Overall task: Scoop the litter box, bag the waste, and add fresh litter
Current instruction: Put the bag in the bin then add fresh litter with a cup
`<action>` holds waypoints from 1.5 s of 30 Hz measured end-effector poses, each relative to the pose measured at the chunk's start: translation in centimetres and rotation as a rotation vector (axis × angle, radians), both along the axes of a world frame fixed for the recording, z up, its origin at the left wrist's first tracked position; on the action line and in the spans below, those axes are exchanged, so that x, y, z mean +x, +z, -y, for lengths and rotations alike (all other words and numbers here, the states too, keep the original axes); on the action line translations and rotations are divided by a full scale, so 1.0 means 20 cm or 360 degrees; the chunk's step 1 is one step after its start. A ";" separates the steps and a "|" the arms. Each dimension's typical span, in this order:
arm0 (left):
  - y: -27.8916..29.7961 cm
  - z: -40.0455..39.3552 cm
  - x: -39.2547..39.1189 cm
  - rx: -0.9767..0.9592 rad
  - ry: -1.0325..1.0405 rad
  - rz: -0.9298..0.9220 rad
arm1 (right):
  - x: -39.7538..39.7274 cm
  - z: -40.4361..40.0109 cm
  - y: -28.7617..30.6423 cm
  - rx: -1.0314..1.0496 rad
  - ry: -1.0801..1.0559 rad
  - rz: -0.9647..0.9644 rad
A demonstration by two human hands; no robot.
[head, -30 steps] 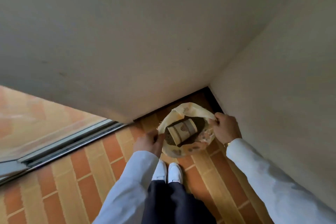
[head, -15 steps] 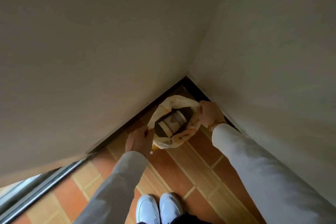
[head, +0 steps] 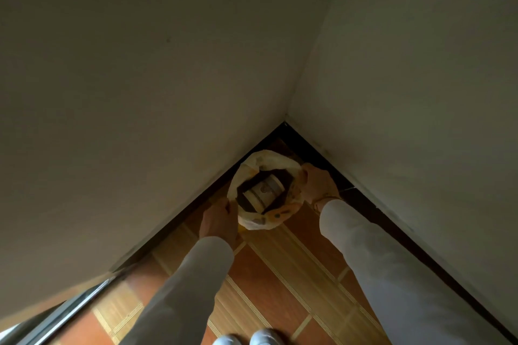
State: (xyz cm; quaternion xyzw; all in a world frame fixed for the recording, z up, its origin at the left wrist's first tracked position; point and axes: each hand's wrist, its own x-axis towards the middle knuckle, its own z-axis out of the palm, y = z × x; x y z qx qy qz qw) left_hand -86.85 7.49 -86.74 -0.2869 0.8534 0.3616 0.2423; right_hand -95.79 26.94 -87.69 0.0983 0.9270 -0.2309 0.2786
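A pale yellowish plastic bag (head: 253,223) sits open on the tiled floor in the corner where two walls meet. Inside it lies dark material with a pale cylindrical container (head: 262,193) on top. My left hand (head: 217,221) grips the bag's near-left rim. My right hand (head: 315,183) grips the rim on the right side, a gold bracelet at its wrist. Both arms wear pale long sleeves. No litter box or scoop is in view.
Two plain walls close in the corner, with a dark skirting strip (head: 372,206) along their base. The floor (head: 283,274) has orange and tan tiles. A metal sliding-door track (head: 64,314) runs at the lower left. My white shoes (head: 246,339) show at the bottom edge.
The bag has travelled with both hands deeper into the corner and lower toward the floor. My feet now stand farther back from it, and the door track has slid out toward the lower left.
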 end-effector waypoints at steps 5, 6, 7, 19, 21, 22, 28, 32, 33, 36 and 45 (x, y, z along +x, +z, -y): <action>0.07 0.05 0.05 -0.0133 -0.0239 0.0023 | 0.10 0.01 0.14 -0.0083 0.0069 -0.0030; 0.08 0.07 0.07 -0.0124 -0.0280 0.0032 | 0.13 0.01 0.20 -0.0059 0.0103 -0.0066; 0.10 0.09 0.10 -0.0152 -0.0345 0.0011 | 0.15 0.01 0.26 -0.0049 0.0130 -0.0098; 1.33 0.28 0.46 -0.0212 -0.0616 -0.0456 | 0.51 0.10 1.25 -0.0174 0.0242 -0.0256; 1.49 0.33 0.50 -0.0250 -0.0666 -0.0484 | 0.57 0.14 1.42 -0.0212 0.0224 -0.0309; 1.57 0.36 0.52 -0.0280 -0.0680 -0.0511 | 0.60 0.16 1.50 -0.0224 0.0208 -0.0343; 2.06 0.49 0.61 -0.0383 -0.0716 -0.0687 | 0.77 0.29 1.99 -0.0227 0.0252 -0.0583; 2.37 0.57 0.71 -0.0417 -0.0857 -0.0822 | 0.93 0.39 2.33 -0.0214 0.0218 -0.0684; 2.45 0.59 0.74 -0.0420 -0.0902 -0.0835 | 0.98 0.41 2.41 -0.0204 0.0203 -0.0711; 2.66 0.67 0.84 -0.0431 -0.1003 -0.0907 | 1.13 0.47 2.65 -0.0193 0.0130 -0.0787; 3.28 0.76 1.16 -0.0400 -0.1355 -0.1090 | 1.81 0.52 3.35 -0.0144 -0.0222 -0.1012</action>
